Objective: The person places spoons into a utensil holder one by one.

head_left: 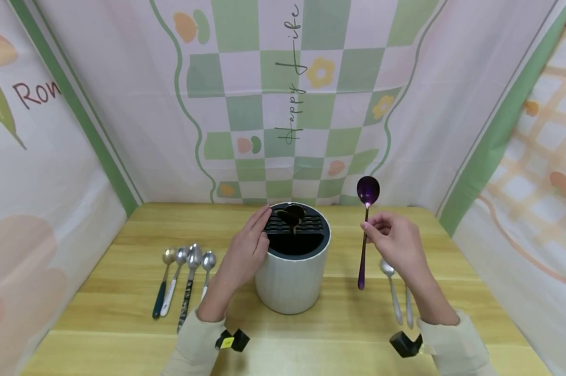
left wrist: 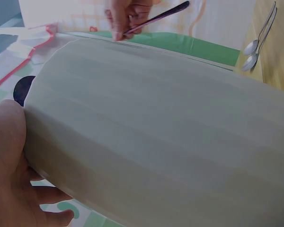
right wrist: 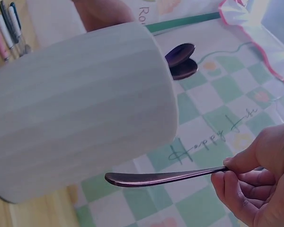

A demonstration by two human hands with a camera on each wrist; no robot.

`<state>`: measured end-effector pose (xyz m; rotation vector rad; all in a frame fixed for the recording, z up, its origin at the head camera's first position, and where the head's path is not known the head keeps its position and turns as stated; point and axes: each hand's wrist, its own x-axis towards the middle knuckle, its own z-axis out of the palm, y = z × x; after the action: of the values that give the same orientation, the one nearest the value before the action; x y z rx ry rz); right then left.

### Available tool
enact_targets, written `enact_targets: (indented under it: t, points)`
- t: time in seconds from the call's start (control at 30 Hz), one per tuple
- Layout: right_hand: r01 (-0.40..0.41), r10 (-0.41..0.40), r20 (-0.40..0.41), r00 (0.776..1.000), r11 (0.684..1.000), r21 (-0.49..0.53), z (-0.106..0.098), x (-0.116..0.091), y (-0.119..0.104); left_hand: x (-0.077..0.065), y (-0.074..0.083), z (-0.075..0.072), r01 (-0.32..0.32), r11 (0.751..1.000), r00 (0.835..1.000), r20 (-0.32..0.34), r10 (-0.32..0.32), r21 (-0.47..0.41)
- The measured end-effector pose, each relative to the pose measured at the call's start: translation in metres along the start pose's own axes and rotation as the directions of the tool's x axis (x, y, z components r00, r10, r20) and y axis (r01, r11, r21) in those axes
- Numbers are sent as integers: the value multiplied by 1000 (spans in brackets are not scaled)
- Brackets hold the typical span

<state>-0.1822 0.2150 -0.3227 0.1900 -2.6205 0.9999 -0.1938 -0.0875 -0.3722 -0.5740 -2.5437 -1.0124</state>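
My right hand (head_left: pixel 398 243) pinches a shiny purple spoon (head_left: pixel 368 190) by the handle between thumb and fingers. The spoon stands bowl up in the air, right of a white utensil holder (head_left: pixel 290 287) with a dark slotted top. In the right wrist view its handle end (right wrist: pixel 137 179) points toward the holder's wall. My left hand (head_left: pixel 245 250) rests with extended fingers against the holder's left side, at the rim. Two dark purple spoons (right wrist: pixel 182 61) stick out of the holder's top, bowls up; their handles are hidden inside.
Several spoons (head_left: pixel 195 256) with coloured handles lie in a row left of the holder, partly behind my left forearm. Two silver spoons (head_left: pixel 393 297) lie at right beside my right forearm. Printed cloth (head_left: pixel 283 115) hangs behind and beside the wooden table (head_left: pixel 292 344).
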Motion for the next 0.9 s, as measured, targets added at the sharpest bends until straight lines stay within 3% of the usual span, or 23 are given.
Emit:
enact_targets:
  t: [0.23, 0.67, 0.9]
  points:
    - [61, -59, -69, 996, 997, 40, -5, 2, -24, 1, -1, 1, 1, 1000, 1000, 1, -1, 4]
    - [136, -118, -120, 986, 978, 156, -14, 10, -62, 2, -1, 0, 20, 1000, 1000, 23, -20, 13]
    - [218, -169, -194, 966, 939, 265, -14, 17, -78, 2, -2, -1, 4, 1000, 1000, 23, -5, 15]
